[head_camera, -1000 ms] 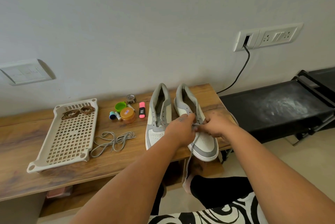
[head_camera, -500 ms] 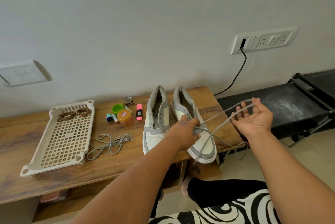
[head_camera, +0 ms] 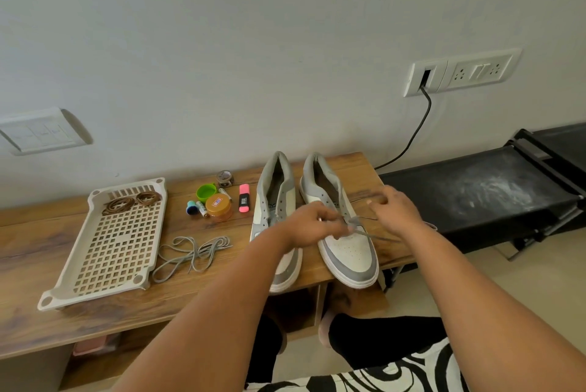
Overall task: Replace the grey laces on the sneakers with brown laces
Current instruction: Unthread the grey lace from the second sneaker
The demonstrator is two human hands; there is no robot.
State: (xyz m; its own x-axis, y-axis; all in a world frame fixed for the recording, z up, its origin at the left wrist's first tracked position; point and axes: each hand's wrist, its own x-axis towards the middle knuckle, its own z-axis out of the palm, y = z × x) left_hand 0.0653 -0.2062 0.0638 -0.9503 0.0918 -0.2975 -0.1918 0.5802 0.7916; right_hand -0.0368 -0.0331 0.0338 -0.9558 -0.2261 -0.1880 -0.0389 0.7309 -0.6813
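two sneakers are set side by side on the tabletop (head_camera: 95,322), toes toward the viewer. the left sneaker (head_camera: 279,201) is seen with no lace in its eyelets; its toe is partly hidden by the left forearm. over the right sneaker (head_camera: 345,252) the left hand (head_camera: 312,223) is held with thumb and fingers pinched on a grey lace (head_camera: 374,234) near the lowest eyelets. the lace is led off toward 3 o'clock, under the right hand (head_camera: 396,214). the right hand is held just at 3 o'clock of the left, the two close but apart; its fingers are blurred, and whether the lace is gripped by them cannot be told.

a loose lace (head_camera: 193,250), also grey, is lain in a tangle at 9 o'clock of the sneakers. further toward 9 o'clock a slotted tray (head_camera: 76,290) is set, and brown laces (head_camera: 130,201) are coiled at its far end. between tray and sneakers, toward 12 o'clock, small items are grouped: an orange jar (head_camera: 218,207), a green cap (head_camera: 206,191), a pink highlighter (head_camera: 243,197) and a tape roll (head_camera: 225,177). a black cable (head_camera: 412,138) is plugged into a wall socket (head_camera: 426,77).
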